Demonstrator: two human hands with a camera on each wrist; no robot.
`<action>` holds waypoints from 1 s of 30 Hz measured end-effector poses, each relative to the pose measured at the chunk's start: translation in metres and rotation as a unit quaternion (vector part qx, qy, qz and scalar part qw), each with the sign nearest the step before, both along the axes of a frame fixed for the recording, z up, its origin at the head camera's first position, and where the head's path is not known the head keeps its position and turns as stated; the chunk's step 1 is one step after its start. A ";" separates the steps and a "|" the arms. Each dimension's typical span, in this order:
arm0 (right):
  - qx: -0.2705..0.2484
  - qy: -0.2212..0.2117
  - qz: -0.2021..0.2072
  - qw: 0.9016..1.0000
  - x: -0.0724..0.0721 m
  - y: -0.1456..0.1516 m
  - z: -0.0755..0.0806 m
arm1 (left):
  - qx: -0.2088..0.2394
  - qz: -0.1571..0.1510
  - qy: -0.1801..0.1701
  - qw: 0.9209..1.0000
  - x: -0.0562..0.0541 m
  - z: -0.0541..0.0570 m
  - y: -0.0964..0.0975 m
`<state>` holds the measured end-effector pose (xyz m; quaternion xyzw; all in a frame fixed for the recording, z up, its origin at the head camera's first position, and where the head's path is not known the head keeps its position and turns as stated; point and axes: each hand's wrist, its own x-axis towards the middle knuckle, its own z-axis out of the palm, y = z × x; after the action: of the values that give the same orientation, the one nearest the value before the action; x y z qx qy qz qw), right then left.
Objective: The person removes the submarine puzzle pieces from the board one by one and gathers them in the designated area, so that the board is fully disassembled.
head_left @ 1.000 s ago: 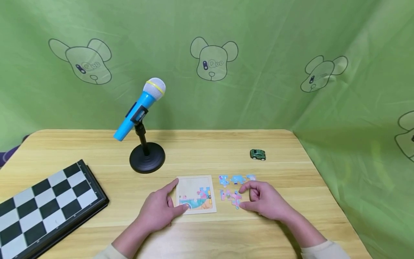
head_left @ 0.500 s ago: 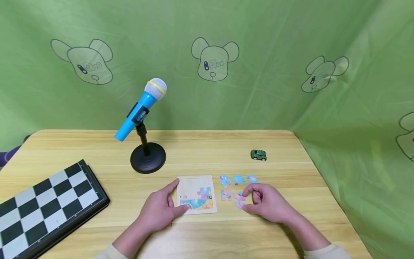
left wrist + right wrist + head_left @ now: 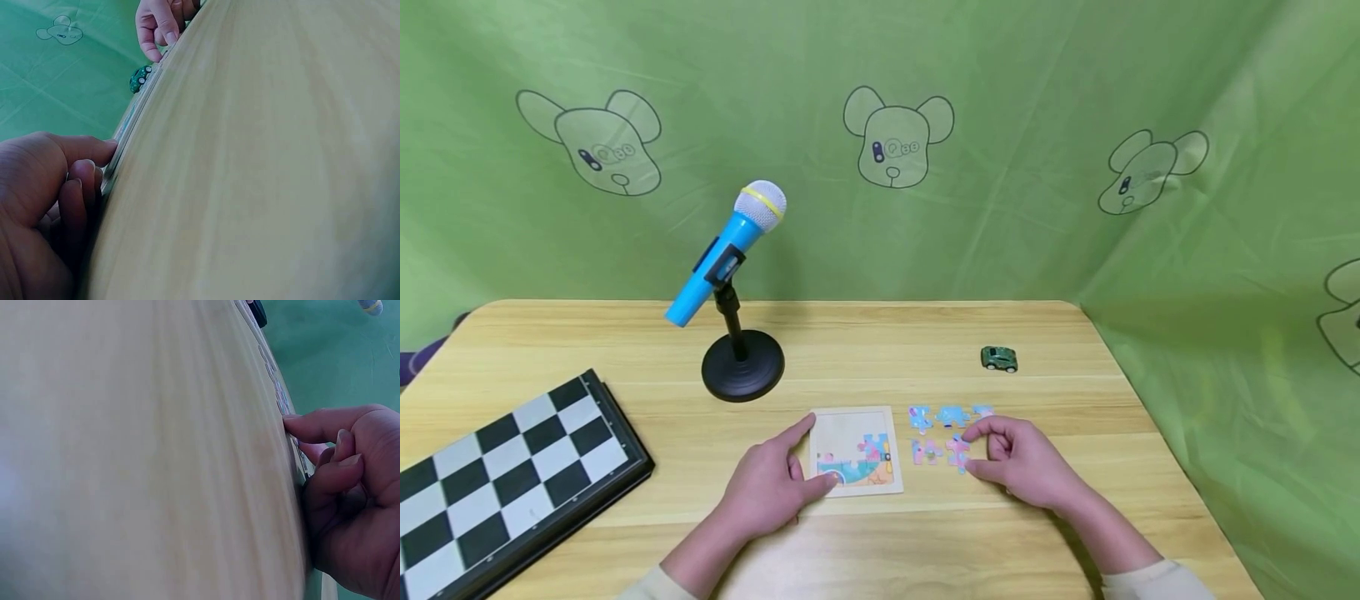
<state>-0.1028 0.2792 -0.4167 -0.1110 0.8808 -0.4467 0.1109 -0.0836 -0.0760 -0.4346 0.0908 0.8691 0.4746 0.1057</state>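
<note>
Left hand (image 3: 767, 487) and right hand (image 3: 1018, 462) both lay over the table (image 3: 880, 550) in the head view: the left one gripped the puzzle tray (image 3: 850, 423) at its left side, index finger at the far corner and thumb over the rim, while the right one pinched a pink puzzle piece (image 3: 958, 451) between thumb and index finger. Joined pieces (image 3: 853, 472) filled much of the tray's near part, beside the left thumb. Left of the right fingertips lay other pink pieces (image 3: 927, 452), with blue pieces (image 3: 952, 416) just beyond; a green toy car (image 3: 999, 359) stood farther past the right hand. Beyond the left hand stood a blue microphone (image 3: 726, 254), and well to its left lay a checkered board (image 3: 512, 467). Seen from the left wrist, one digit touched the tray's edge, others curled beside it. Seen from the right wrist, the pinched piece was too indistinct to tell.
</note>
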 end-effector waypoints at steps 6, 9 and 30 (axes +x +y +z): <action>-0.011 -0.004 -0.001 1.000 0.000 0.001 0.001 | -0.003 0.000 0.004 1.000 0.000 0.000 0.000; -0.017 -0.007 -0.003 1.000 0.000 0.001 0.001 | -0.004 0.000 0.003 1.000 -0.001 0.000 0.000; -0.048 -0.003 -0.013 0.999 0.004 -0.009 -0.007 | 0.001 0.000 -0.001 1.000 0.000 -0.001 0.000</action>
<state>-0.0989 0.2704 -0.4235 -0.1036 0.8593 -0.4904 0.1017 -0.0836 -0.0765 -0.4355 0.0908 0.8683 0.4760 0.1064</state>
